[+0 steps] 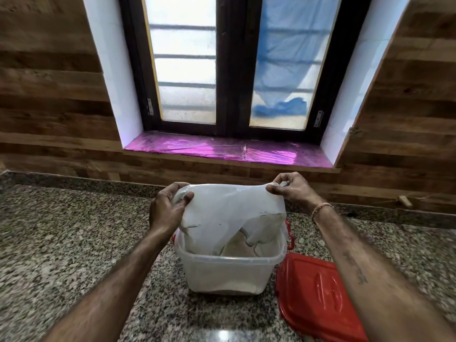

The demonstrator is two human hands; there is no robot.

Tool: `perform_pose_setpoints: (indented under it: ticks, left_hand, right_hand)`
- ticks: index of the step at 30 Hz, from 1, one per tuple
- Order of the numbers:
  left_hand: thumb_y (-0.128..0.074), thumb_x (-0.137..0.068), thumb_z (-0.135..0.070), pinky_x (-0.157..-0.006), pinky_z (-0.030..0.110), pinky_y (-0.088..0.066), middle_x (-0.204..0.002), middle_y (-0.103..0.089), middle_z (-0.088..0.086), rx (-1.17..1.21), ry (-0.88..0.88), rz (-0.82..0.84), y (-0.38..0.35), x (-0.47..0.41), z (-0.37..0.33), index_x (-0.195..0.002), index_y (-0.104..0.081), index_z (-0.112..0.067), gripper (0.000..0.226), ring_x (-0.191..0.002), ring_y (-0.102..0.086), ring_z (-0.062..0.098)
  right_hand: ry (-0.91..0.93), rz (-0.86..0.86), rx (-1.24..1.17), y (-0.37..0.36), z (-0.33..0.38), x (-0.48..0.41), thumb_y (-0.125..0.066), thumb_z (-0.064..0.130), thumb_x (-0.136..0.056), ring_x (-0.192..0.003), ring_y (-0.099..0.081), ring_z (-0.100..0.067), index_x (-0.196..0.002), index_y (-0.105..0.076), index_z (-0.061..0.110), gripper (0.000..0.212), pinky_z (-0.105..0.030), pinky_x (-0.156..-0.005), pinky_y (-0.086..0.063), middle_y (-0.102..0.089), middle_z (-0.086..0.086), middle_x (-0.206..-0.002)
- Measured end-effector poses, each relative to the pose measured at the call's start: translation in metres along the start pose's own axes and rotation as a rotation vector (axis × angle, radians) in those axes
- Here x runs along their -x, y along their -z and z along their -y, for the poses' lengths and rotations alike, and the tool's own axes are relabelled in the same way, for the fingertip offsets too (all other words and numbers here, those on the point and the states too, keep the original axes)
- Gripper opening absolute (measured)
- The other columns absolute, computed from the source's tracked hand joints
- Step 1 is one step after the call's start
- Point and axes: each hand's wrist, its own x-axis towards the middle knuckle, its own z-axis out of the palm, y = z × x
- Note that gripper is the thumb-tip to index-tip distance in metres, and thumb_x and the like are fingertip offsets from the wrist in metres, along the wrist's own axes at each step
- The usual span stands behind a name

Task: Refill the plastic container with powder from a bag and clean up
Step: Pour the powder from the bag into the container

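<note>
Head view: both hands, left hand (167,208) and right hand (288,187), are pinching the upturned plastic bag (229,213) with curled fingers over the open plastic container (229,270) on the counter (61,243). Shaking gently is likely emptying it cleanly (red lid (313,294) lying beside).

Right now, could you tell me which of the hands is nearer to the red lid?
Right. The right hand pinches the bag over the container edge beside the lid; the left hand grips the bag over the far edge.
</note>
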Motion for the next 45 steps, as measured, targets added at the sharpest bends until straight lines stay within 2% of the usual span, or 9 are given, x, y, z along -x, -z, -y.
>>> perform_pose_setpoints:
  ticks: [5, 8, 13, 19, 24, 28, 33, 42, 45]
  left_hand:
    - [-0.070, -0.088, -0.044, -0.060, 0.034, -0.045, -0.077, -0.067, -0.007, -0.417, -0.093, -0.123, 0.002, 0.004, -0.010, -0.077, -0.060, -0.021, 0.027, -0.079, -0.065, 0.024]
    - [-0.072, -0.088, -0.040, -0.075, 0.038, -0.046, -0.102, -0.067, -0.007, -0.574, -0.253, -0.105, 0.007, -0.002, -0.014, -0.092, -0.068, -0.026, 0.015, -0.101, -0.061, 0.027]
    - [-0.062, -0.084, -0.067, -0.101, 0.043, -0.037, -0.115, -0.074, -0.013, -0.682, -0.372, 0.131, -0.020, -0.015, -0.039, -0.120, -0.068, -0.032, 0.050, -0.114, -0.066, 0.016]
    - [-0.070, -0.091, -0.044, -0.073, 0.031, -0.043, -0.091, -0.077, -0.003, -0.651, -0.312, 0.211, -0.049, -0.017, -0.058, -0.089, -0.076, -0.024, 0.022, -0.094, -0.071, 0.024]
    - [-0.076, -0.087, -0.036, -0.070, 0.033, -0.051, -0.080, -0.072, -0.005, -0.460, -0.156, 0.236, -0.045, -0.030, -0.050, -0.078, -0.074, -0.023, 0.016, -0.086, -0.068, 0.022]
    - [-0.079, -0.086, -0.033, -0.072, 0.040, -0.056, -0.071, -0.069, -0.008, -0.367, -0.139, 0.305, -0.043, -0.039, -0.048, -0.072, -0.072, -0.025, 0.018, -0.078, -0.066, 0.019]
    - [-0.078, -0.085, -0.034, -0.071, 0.041, -0.056, -0.063, -0.064, -0.012, -0.334, -0.138, 0.310, -0.041, -0.051, -0.039, -0.068, -0.069, -0.033, 0.019, -0.067, -0.059, 0.014]
    - [-0.073, -0.088, -0.035, -0.064, 0.030, -0.039, -0.075, -0.069, -0.009, -0.433, -0.124, 0.103, -0.048, -0.037, -0.047, -0.076, -0.069, -0.028, 0.014, -0.085, -0.067, 0.024]
    - [-0.065, -0.092, -0.051, -0.073, 0.031, -0.050, -0.096, -0.075, -0.011, -0.406, -0.209, 0.203, -0.064, -0.035, -0.064, -0.097, -0.075, -0.033, 0.021, -0.095, -0.069, 0.017]
  right_hand:
    - [0.088, -0.123, -0.035, -0.006, 0.005, 0.005, -0.091, 0.036, -0.072, -0.086, -0.059, -0.016, -0.071, -0.068, 0.023, 0.027, -0.033, -0.074, -0.051, -0.067, -0.008, -0.096]
    - [0.092, -0.071, -0.164, -0.008, 0.008, 0.015, -0.088, 0.032, -0.078, -0.092, -0.065, -0.016, -0.074, -0.069, 0.026, 0.020, -0.039, -0.084, -0.055, -0.075, -0.016, -0.104]
    - [0.100, -0.083, -0.236, -0.024, 0.024, 0.020, -0.083, 0.016, -0.084, -0.089, -0.064, -0.012, -0.075, -0.067, 0.023, 0.020, -0.033, -0.079, -0.056, -0.073, -0.002, -0.102]
    - [0.116, -0.193, -0.250, -0.030, 0.034, 0.020, -0.090, 0.027, -0.075, -0.090, -0.063, -0.017, -0.088, -0.070, 0.024, 0.024, -0.036, -0.080, -0.054, -0.068, -0.001, -0.107]
    - [-0.018, -0.150, -0.399, -0.020, 0.014, 0.039, -0.090, 0.048, -0.068, -0.107, -0.070, -0.011, -0.145, -0.047, 0.017, 0.094, -0.027, -0.081, -0.059, -0.067, -0.006, -0.130]
    - [-0.106, 0.009, -0.399, -0.028, -0.012, 0.054, -0.090, 0.057, -0.063, -0.086, -0.071, -0.007, -0.125, -0.069, 0.010, 0.081, -0.027, -0.068, -0.054, -0.076, -0.003, -0.107]
    - [-0.048, -0.088, -0.307, -0.033, -0.020, 0.056, -0.078, 0.014, -0.089, -0.064, -0.057, 0.001, -0.095, -0.072, -0.001, 0.018, -0.025, -0.061, -0.039, -0.069, 0.003, -0.077]
    - [0.198, -0.476, 0.180, -0.046, -0.021, 0.061, -0.087, 0.031, -0.077, -0.062, -0.045, -0.007, -0.068, -0.056, 0.020, 0.035, -0.035, -0.057, -0.042, -0.053, 0.010, -0.062]
    - [0.229, -0.491, 0.247, -0.050, -0.022, 0.061, -0.087, 0.032, -0.076, -0.066, -0.050, -0.012, -0.072, -0.055, 0.018, 0.035, -0.037, -0.061, -0.044, -0.055, 0.006, -0.069]
